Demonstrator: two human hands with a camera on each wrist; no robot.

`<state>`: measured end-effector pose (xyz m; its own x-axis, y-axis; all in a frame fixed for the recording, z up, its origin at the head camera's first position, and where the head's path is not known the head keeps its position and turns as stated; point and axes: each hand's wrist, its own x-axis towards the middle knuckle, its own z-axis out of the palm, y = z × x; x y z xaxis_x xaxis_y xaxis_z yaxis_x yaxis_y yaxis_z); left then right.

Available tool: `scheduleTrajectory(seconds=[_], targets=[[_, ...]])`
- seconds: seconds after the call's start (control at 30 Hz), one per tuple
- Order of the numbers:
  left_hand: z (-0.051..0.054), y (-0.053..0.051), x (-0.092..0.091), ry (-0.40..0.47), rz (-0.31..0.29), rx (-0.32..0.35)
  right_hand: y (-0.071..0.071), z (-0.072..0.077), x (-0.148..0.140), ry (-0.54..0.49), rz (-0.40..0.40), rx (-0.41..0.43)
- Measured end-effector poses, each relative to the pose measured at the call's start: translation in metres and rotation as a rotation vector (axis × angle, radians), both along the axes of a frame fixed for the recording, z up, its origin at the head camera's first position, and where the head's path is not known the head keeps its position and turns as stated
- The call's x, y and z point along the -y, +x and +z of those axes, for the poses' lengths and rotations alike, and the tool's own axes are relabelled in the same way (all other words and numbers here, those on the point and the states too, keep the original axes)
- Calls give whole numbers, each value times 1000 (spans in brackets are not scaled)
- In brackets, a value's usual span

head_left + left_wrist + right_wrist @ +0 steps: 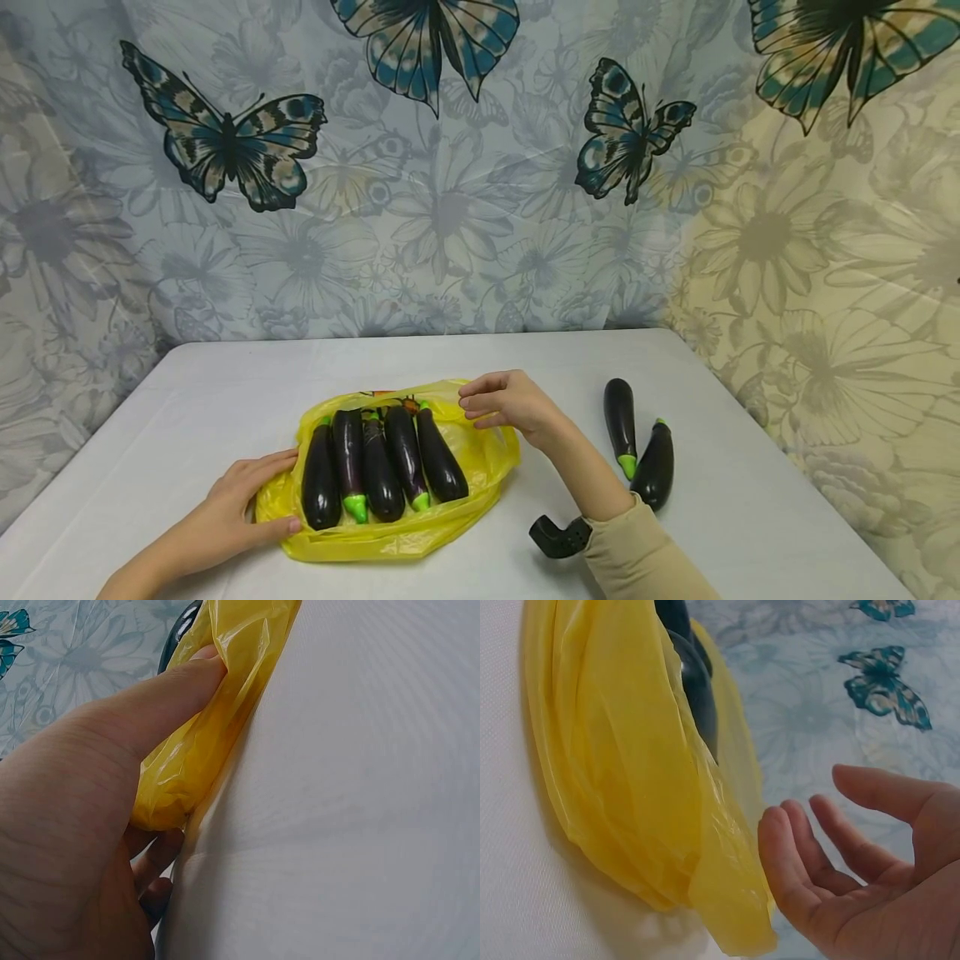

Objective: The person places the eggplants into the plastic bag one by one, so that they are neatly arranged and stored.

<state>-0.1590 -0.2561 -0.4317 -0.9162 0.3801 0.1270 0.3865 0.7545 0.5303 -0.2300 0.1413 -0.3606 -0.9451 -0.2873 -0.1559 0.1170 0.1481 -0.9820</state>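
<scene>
On my head feed, a yellow plastic bag (390, 547) lies open on the tabletop (750, 542), five eggplants (383, 477) showing inside. Left hand (243, 502) rests against its left end, fingers and thumb spread. Right hand (512, 407) empty near the right rim, fingers loosely bent, thumb apart. Two loose eggplants (619, 418) lie farther right.

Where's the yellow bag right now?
In the head view, the yellow bag lies left of centre on the white table, between the left hand at its left end and the right hand by its far right edge.
</scene>
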Motion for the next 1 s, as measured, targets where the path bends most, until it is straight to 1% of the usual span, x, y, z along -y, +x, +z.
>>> scheduleTrajectory(seconds=[0.13,0.23,0.37,0.47,0.57,0.67,0.77,0.87,0.93,1.0], targets=[[0,0,2,-11,-1,1,0,0,1,-4,-4,-3],[0,1,4,-16,0,-11,1,3,2,-18,5,3],[1,3,7,-16,9,-30,4,12,-1,-62,12,-11],[0,3,7,-10,8,-32,9,18,-9,-93,18,-31],[-1,2,6,-8,3,-28,14,21,-26,-112,28,-27],[1,2,5,-6,6,-31,18,25,-48,-99,17,-21],[2,1,4,-5,5,-33,21,30,-74,-82,-43,-12],[1,0,3,-2,5,-29,26,37,-102,-90,-95,0],[0,-1,2,-1,-1,-21,31,41,-118,-100,-112,2],[-1,-1,1,-2,-3,-18,34,43,-133,-86,-107,-20]])
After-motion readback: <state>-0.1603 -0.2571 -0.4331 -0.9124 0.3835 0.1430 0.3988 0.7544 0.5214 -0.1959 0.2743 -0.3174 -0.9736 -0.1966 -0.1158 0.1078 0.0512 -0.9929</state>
